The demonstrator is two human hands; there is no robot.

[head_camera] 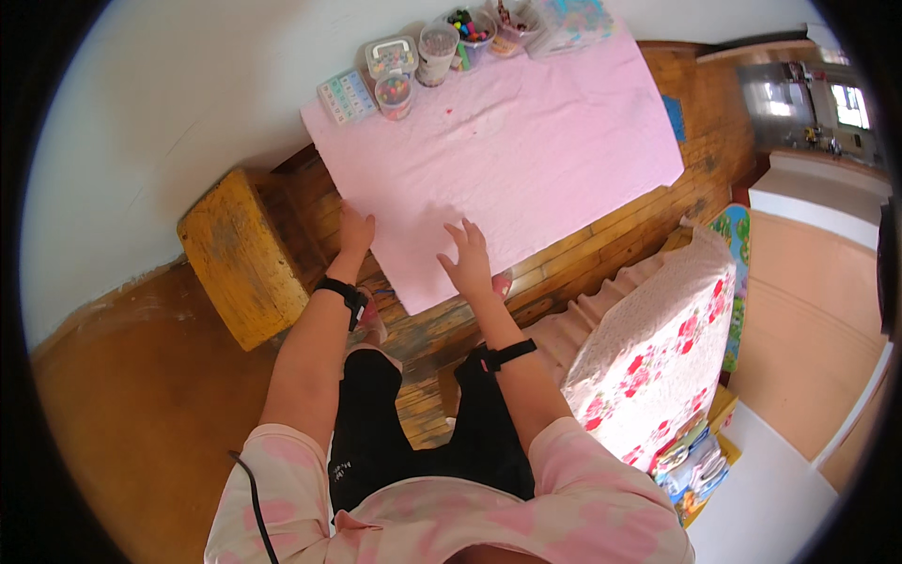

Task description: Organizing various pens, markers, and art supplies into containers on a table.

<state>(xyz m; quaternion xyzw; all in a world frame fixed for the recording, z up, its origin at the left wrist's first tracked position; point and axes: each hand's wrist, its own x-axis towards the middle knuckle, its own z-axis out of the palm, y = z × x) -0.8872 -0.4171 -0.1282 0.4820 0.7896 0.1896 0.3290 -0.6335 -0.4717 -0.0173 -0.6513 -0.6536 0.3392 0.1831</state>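
Observation:
A pink cloth [521, 162] covers a low table before me. At its near left edge is my left hand [356, 229], its fingers partly hidden and nothing visible in it. My right hand [465, 259] is over the near part of the cloth with fingers spread and holds nothing; whether it touches the cloth cannot be told. Along the wall side of the table stand a number tile board [347, 96], a lidded clear box [392, 58], a small tub of colourful pieces [394, 95], a clear cup [437, 53], a tub of markers [471, 32] and another tub [513, 25].
A worn yellow wooden stool [243, 261] stands left of the table by the wall. To the right is a bed or bench under a floral cover [648, 359], with folded cloths [694, 469] at its near end. A clear plastic case [574, 25] lies on the table's far corner.

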